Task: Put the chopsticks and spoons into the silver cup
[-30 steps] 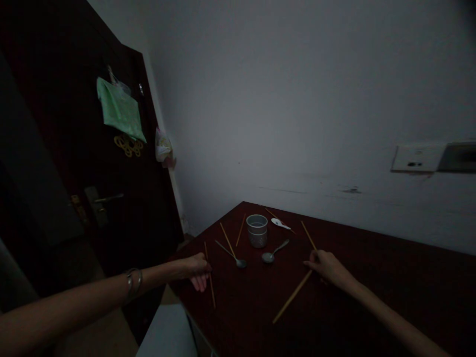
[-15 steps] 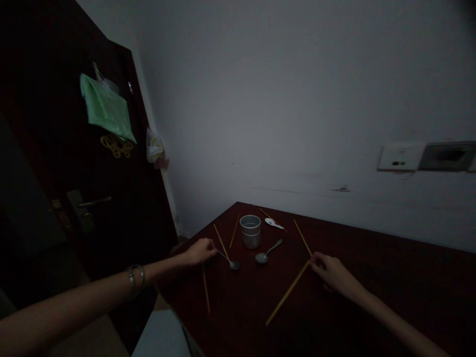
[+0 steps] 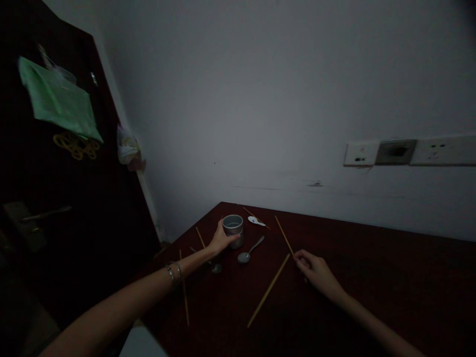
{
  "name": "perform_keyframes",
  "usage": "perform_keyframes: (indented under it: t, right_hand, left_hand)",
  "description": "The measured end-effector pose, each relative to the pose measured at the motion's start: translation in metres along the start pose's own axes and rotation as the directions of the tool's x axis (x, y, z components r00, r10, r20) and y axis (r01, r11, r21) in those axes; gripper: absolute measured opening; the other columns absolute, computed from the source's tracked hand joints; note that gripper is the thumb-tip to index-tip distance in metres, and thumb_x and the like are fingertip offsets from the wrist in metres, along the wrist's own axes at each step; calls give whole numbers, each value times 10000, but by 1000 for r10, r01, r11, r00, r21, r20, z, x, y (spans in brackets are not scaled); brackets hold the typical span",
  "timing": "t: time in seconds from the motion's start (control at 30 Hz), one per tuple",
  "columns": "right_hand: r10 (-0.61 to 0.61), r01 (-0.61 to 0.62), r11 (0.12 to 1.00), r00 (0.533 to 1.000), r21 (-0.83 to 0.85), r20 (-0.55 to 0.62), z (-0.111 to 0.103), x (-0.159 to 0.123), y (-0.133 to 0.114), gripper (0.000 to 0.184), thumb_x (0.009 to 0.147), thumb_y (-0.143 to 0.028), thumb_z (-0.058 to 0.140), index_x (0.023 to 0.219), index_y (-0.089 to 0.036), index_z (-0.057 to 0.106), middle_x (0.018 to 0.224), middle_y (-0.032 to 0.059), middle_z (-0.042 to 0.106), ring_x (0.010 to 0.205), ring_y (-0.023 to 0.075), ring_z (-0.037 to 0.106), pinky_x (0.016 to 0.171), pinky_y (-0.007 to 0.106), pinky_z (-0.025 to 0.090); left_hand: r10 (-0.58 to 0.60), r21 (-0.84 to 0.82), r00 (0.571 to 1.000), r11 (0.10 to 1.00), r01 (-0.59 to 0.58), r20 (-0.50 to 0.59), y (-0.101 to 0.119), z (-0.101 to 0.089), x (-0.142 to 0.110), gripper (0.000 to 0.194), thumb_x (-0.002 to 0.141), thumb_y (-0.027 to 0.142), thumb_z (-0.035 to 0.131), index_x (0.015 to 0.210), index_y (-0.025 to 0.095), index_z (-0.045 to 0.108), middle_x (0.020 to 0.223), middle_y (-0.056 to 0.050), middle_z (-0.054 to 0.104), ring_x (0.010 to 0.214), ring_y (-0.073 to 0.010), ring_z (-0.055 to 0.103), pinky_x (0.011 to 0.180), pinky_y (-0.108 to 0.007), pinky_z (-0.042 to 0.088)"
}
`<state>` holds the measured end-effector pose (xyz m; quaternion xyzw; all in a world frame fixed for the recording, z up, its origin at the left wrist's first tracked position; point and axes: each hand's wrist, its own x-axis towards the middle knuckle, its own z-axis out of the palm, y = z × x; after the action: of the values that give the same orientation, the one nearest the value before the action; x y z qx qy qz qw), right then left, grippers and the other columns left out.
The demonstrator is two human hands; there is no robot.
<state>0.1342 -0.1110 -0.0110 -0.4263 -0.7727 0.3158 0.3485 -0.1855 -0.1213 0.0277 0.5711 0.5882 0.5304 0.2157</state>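
My left hand (image 3: 220,241) is wrapped round the side of a grey metal cup (image 3: 233,225), thumb across its front. The cup stands upright near the table's back corner. My right hand (image 3: 314,271) pinches the near end of a chopstick (image 3: 284,235). Just left of those fingers another chopstick (image 3: 268,291) lies slanting towards me. A metal spoon (image 3: 244,257) rests in front of the cup. A second metal spoon (image 3: 216,268) lies partly hidden beneath my left wrist. Behind the cup is a white spoon (image 3: 256,220) beside a thin stick.
More chopsticks lie on the left, one (image 3: 201,238) behind my left forearm and one (image 3: 185,302) passing under it. The dark red table (image 3: 353,277) meets a wall with sockets (image 3: 360,154). A door (image 3: 100,208) with a hanging green cloth (image 3: 59,99) is at left.
My left hand has let go of the metal spoon and moved right onto the cup. My right hand stays at the chopstick's end. The view has turned to the right.
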Motion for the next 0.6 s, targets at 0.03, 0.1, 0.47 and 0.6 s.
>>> perform_keyframes:
  t: [0.03,0.1,0.47,0.6]
  right_hand:
    - [19,-19,999,1000,34,11,0,2,-2,269,787,-412,387,810,-184,529,527,-58,469,412,101,496,409,205,385]
    - [27,-28,996,999,80,18,0,10,-5,294,794,-436,377,838,-184,522,543,-57,481,390,97,494,373,198,376]
    - [-249,350,843,927,-408,280,35,76,-48,356,761,-102,444,1073,-195,587,1082,73,574,1018,173,537,841,277,437]
    - [-347,563,619,822,-548,452,55,78,-68,433,783,-53,399,1164,-203,540,1174,91,546,1092,201,492,800,287,456]
  left_hand:
    - [-21,15,999,1000,21,-26,0,2,2,832,558,314,760,1244,116,334,1249,-172,464,1168,-247,449,999,-367,321]
    - [-71,43,995,996,74,-74,1,6,6,741,560,304,758,1175,106,393,1201,-171,500,1132,-251,479,964,-364,358]
    - [-53,99,989,993,68,-140,-3,13,37,655,560,243,752,1108,110,420,1161,-160,525,1100,-239,503,932,-348,379]
    - [-59,76,993,995,67,-103,-12,11,40,711,537,275,770,1129,114,411,1171,-161,519,1103,-247,499,941,-363,371]
